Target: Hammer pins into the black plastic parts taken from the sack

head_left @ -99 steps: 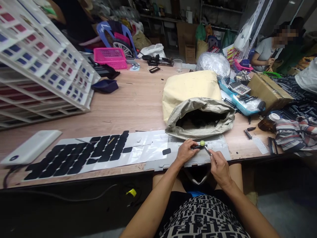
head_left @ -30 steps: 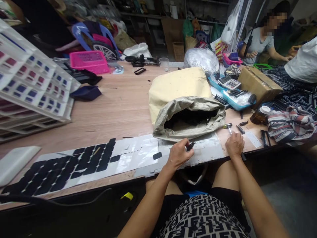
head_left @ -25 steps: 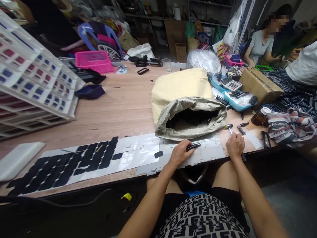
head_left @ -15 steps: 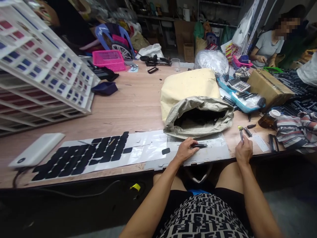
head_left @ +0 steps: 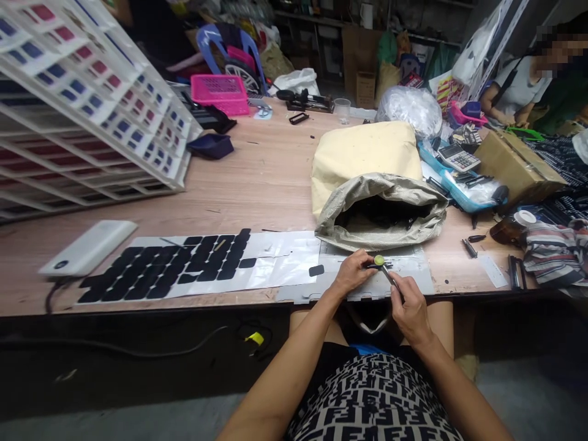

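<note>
My left hand (head_left: 353,271) rests on the grey board (head_left: 416,283) at the table edge, its fingers closed on a small black strip-like piece (head_left: 384,265). In my right hand (head_left: 412,309) is a small hammer (head_left: 389,277) with a metal handle and a round yellow-green head. That head is right over the black piece by my left fingertips; whether they touch I cannot tell. Just behind both hands, an open-mouthed fabric sack (head_left: 381,211) lies with dark things inside. To the left lies a white sheet (head_left: 275,260) with rows of black rounded patches (head_left: 151,269).
A white plastic crate (head_left: 169,174) leans at the left, above a white box-shaped device (head_left: 87,248) with a cable. On the right are blue trays (head_left: 478,199), a cardboard box (head_left: 519,165), a brown jar (head_left: 505,228) and striped cloth (head_left: 555,251). Another person (head_left: 519,92) sits at the far right.
My right hand has brought the hammer leftward from the table's right side to the black piece at my left hand. The view has shifted slightly; my left hand keeps its place on the board.
</note>
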`<act>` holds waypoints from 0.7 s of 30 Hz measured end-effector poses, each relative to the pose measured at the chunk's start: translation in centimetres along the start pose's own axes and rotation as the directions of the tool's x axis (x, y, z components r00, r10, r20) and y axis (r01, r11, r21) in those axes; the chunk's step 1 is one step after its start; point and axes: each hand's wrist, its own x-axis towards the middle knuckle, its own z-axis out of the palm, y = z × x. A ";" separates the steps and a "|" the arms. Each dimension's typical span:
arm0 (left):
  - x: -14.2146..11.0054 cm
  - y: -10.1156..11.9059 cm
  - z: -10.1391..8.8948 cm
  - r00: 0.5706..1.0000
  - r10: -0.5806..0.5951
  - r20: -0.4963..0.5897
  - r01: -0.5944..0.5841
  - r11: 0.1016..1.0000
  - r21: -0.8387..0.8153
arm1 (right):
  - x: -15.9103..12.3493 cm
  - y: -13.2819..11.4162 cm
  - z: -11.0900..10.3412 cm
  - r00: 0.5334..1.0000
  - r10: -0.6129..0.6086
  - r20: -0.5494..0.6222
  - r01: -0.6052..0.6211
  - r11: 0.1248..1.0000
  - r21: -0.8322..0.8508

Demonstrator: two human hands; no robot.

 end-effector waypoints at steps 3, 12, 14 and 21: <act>0.0 0.2 0.0 1.000 0.003 -0.011 -0.003 1.000 0.003 | 0.0 0.1 0.4 1.000 0.002 0.030 0.001 0.996 -0.089; 0.1 -0.1 0.3 0.999 -0.036 -0.026 0.036 0.999 0.018 | -0.2 0.6 -0.4 0.999 0.007 -0.053 -0.013 0.994 -0.110; 0.1 -0.1 0.2 0.999 -0.041 -0.026 0.041 0.999 0.025 | -0.4 0.8 -0.4 0.999 0.016 -0.034 -0.020 0.995 -0.097; 0.0 0.1 0.1 0.998 -0.064 -0.011 0.064 0.997 0.038 | 1.5 3.5 -3.4 0.958 0.096 -0.271 -0.146 0.974 -0.171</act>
